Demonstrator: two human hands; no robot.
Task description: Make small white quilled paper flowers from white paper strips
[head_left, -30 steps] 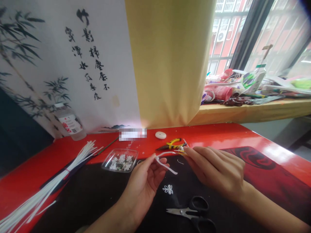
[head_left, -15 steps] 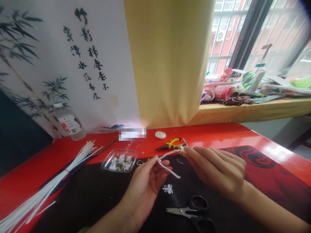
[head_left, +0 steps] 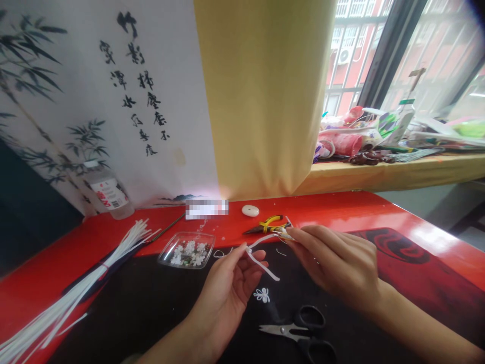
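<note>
My left hand [head_left: 231, 280] pinches a thin white cord [head_left: 265, 268] between thumb and forefinger, its other fingers loosely curled. A small knot or loop shows at that pinch; one cord tail hangs down to the right, and another stretch arches up toward my right hand [head_left: 337, 258]. The right fingertips are closed at that cord's far end, by a small white and yellowish bit too small to name. Below the hands, a small white looped knot ornament [head_left: 261, 295] lies on the black mat [head_left: 151, 313]. Scissors [head_left: 291, 331] with black handles rest nearby.
Yellow-and-black pliers [head_left: 267, 225] lie behind my right hand, near a white oval object [head_left: 250, 210]. At left are a clear dish [head_left: 162, 259] of white flower-like pieces, a bundle of white cords [head_left: 109, 263] and a bottle [head_left: 111, 194]. Clutter covers the windowsill [head_left: 379, 167].
My right hand has shifted and turned slightly, its fingertips staying at the cord's end. The hanging cord tail has moved a little; my left hand keeps its pinch.
</note>
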